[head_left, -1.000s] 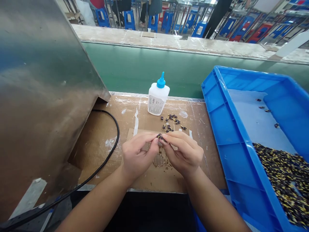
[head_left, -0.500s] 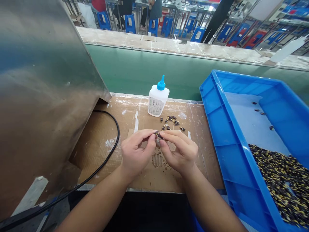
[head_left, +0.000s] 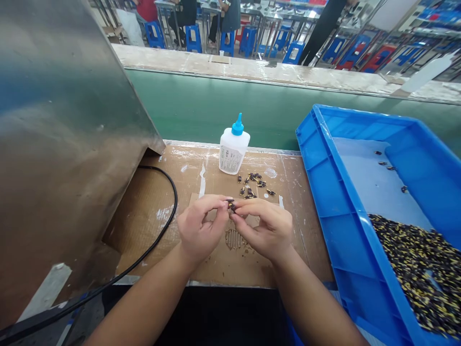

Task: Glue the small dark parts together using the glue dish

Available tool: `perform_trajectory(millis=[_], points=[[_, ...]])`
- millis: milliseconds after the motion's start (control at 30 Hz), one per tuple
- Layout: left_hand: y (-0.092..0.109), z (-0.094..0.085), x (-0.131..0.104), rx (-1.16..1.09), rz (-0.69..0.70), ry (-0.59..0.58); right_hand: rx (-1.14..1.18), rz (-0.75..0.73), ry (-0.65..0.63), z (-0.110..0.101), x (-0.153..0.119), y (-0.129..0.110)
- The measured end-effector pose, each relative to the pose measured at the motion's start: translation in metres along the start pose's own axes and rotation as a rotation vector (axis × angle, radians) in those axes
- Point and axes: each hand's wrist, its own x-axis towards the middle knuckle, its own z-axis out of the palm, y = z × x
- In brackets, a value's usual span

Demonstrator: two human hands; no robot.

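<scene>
My left hand (head_left: 201,226) pinches a small black-and-gold part (head_left: 230,204) between thumb and forefinger. From the other side my right hand (head_left: 264,228) has its thumb and fingertips closed at the same spot, with a dark bit between them. Whether both hands grip one part or two cannot be made out. Just beyond the fingertips, several similar black-and-gold parts (head_left: 256,178) lie loose on the cardboard (head_left: 173,245). Behind them stands a white squeeze bottle (head_left: 233,153) with a blue nozzle cap. Below the hands the cardboard has a worn, ridged patch (head_left: 235,239).
To the right, a big blue bin (head_left: 326,211) holds a heap of black-and-gold parts (head_left: 418,264). A metal housing (head_left: 72,144) rises at the left, and a black cable (head_left: 175,202) curves out beside it. A green wall (head_left: 201,101) bounds the back; people and blue stools (head_left: 193,38) are beyond.
Both hands have shifted slightly left, their fingertips a little lower. The round greyish piece seen between the fingertips before no longer shows.
</scene>
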Motion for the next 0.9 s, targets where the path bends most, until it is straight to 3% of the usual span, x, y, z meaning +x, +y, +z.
perform_trajectory(millis=[200,433,600,900], points=[[0.002,-0.004,0.008,0.116,0.140,-0.072,0.015,0.023,-0.020,-0.003,-0.001,0.001],[-0.003,-0.003,0.003,-0.064,0.060,-0.071,0.047,0.065,-0.058,-0.004,-0.001,-0.001],[-0.002,-0.005,0.007,0.067,0.109,-0.106,0.047,0.065,-0.065,-0.004,-0.001,-0.001],[0.002,-0.007,0.014,0.029,0.087,-0.165,0.072,0.139,-0.110,-0.008,0.001,-0.003]])
